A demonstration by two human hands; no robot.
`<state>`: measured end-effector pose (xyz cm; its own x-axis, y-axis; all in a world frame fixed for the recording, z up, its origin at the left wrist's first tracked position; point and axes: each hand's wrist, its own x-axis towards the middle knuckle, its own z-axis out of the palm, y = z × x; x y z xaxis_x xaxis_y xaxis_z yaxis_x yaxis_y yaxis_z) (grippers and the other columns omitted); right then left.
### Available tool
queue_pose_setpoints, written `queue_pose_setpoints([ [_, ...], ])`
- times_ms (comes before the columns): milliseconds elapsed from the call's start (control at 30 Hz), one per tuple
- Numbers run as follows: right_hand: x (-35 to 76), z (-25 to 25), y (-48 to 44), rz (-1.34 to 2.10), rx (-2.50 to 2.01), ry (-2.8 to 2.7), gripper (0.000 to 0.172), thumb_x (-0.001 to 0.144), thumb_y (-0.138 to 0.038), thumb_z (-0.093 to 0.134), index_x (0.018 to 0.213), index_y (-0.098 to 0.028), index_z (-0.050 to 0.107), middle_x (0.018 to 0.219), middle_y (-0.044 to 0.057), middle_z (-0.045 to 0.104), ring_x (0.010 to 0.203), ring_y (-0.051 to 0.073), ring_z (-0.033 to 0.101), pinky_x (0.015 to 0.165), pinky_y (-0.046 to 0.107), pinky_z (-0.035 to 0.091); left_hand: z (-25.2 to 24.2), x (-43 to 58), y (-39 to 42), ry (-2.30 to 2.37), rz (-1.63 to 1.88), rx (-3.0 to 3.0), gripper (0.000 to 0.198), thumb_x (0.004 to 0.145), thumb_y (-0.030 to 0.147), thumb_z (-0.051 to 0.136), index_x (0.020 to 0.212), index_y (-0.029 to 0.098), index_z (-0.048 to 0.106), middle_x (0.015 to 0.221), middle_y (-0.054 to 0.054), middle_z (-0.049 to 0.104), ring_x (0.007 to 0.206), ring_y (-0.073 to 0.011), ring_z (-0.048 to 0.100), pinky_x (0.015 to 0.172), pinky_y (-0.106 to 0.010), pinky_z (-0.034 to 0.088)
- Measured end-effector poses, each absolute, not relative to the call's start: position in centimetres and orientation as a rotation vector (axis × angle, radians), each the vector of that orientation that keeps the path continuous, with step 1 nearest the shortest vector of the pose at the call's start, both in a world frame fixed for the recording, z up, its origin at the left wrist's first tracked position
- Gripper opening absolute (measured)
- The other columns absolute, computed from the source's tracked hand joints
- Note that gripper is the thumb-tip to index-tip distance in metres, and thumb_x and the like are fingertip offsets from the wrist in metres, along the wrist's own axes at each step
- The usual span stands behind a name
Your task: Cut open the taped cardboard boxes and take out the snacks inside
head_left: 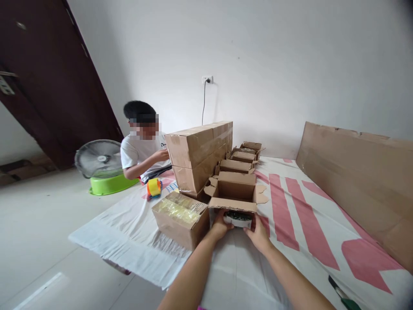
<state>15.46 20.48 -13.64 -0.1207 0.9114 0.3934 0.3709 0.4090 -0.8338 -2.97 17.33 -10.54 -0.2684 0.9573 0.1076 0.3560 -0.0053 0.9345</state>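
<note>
My left hand (220, 225) and my right hand (259, 234) hold the two sides of a small white item with a dark top (238, 218), low in front of the nearest open carton (236, 190). That carton's side flaps are spread, and its inside looks bare. Behind it, more open cartons (237, 166) stand in a row toward the wall. Just left of my hands sits a closed carton (182, 218) with shiny tape across its top. Part of the small item is hidden by my fingers and the carton's front flap.
Stacked closed cartons (201, 155) rise at centre. A person (143, 150) sits left of them, near tape rolls (154, 188) and a fan (102, 158). A large cardboard sheet (358, 185) stands at right. A cutter (343, 295) lies on the cloth (309, 219), bottom right.
</note>
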Motion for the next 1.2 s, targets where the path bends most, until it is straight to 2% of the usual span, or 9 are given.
queue_pose_setpoints([
  [200,15.1,-16.1,18.4,0.668,-1.120,-1.694,0.061,0.074,-0.026,0.059,0.134,-0.017,0.051,0.133,0.015,0.061,0.116,0.032,0.062,0.097,0.050,0.052,-12.2,-2.6,17.1,1.770,1.350,1.391,0.067,0.062,-0.005,0.065,0.121,0.022,0.050,0.129,-0.006,0.054,0.126,-0.0223,0.050,0.111,-0.035,0.036],
  [400,15.4,-16.8,16.6,0.647,-1.084,-1.755,0.058,0.076,-0.026,0.059,0.134,-0.023,0.053,0.129,0.010,0.064,0.122,0.031,0.058,0.104,0.051,0.046,-12.8,-2.8,17.0,1.886,1.347,1.411,0.067,0.066,-0.004,0.059,0.126,0.024,0.049,0.134,-0.006,0.051,0.133,-0.0222,0.044,0.116,-0.035,0.031],
  [567,15.4,-16.8,18.6,0.617,-1.138,-1.672,0.071,0.079,-0.036,0.061,0.143,-0.014,0.039,0.147,0.018,0.047,0.139,0.034,0.040,0.111,0.054,0.037,-12.6,-2.6,16.6,1.984,1.330,1.415,0.065,0.070,-0.001,0.057,0.130,0.021,0.047,0.140,-0.009,0.045,0.137,-0.0242,0.040,0.117,-0.034,0.028],
  [667,14.9,-16.4,20.7,0.637,-1.157,-1.653,0.075,0.076,-0.039,0.064,0.140,-0.011,0.038,0.135,0.021,0.058,0.128,0.036,0.052,0.103,0.054,0.045,-12.6,-2.3,16.5,2.020,1.312,1.426,0.066,0.070,0.000,0.057,0.132,0.020,0.044,0.140,-0.010,0.045,0.133,-0.0226,0.045,0.115,-0.032,0.032],
  [733,14.1,-16.1,21.6,0.659,-1.134,-1.685,0.067,0.074,-0.036,0.064,0.133,-0.012,0.046,0.119,0.017,0.068,0.113,0.034,0.064,0.095,0.049,0.052,-12.5,-2.1,16.6,2.052,1.307,1.426,0.066,0.071,0.001,0.057,0.133,0.020,0.043,0.140,-0.011,0.045,0.133,-0.0230,0.045,0.115,-0.032,0.033],
  [800,13.1,-16.0,22.0,0.662,-1.113,-1.724,0.060,0.072,-0.032,0.064,0.127,-0.013,0.051,0.113,0.015,0.071,0.106,0.032,0.067,0.090,0.045,0.055,-12.5,-1.8,16.7,2.089,1.303,1.425,0.067,0.071,0.000,0.057,0.134,0.020,0.043,0.142,-0.012,0.044,0.136,-0.0246,0.042,0.117,-0.035,0.030],
  [967,11.4,-16.7,21.8,0.601,-1.139,-1.788,0.061,0.070,-0.026,0.063,0.129,-0.017,0.052,0.116,0.013,0.070,0.108,0.032,0.066,0.091,0.046,0.054,-12.8,-1.7,17.0,2.172,1.283,1.426,0.064,0.071,0.000,0.054,0.131,0.021,0.049,0.145,-0.011,0.044,0.145,-0.0281,0.029,0.122,-0.042,0.021],
  [1067,11.4,-17.4,21.7,0.549,-1.175,-1.815,0.065,0.071,-0.024,0.061,0.134,-0.019,0.047,0.121,0.013,0.068,0.111,0.032,0.065,0.092,0.048,0.054,-13.2,-1.9,17.0,2.198,1.264,1.426,0.059,0.076,0.002,0.051,0.132,0.022,0.049,0.147,-0.011,0.043,0.142,-0.0280,0.034,0.119,-0.043,0.026],
  [1200,11.7,-17.8,20.8,0.440,-1.216,-1.837,0.074,0.073,-0.023,0.057,0.143,-0.014,0.035,0.134,0.018,0.058,0.124,0.035,0.055,0.102,0.052,0.046,-13.5,-1.9,16.9,2.205,1.244,1.439,0.058,0.077,0.003,0.052,0.133,0.019,0.048,0.142,-0.014,0.047,0.135,-0.0278,0.044,0.114,-0.040,0.035],
])
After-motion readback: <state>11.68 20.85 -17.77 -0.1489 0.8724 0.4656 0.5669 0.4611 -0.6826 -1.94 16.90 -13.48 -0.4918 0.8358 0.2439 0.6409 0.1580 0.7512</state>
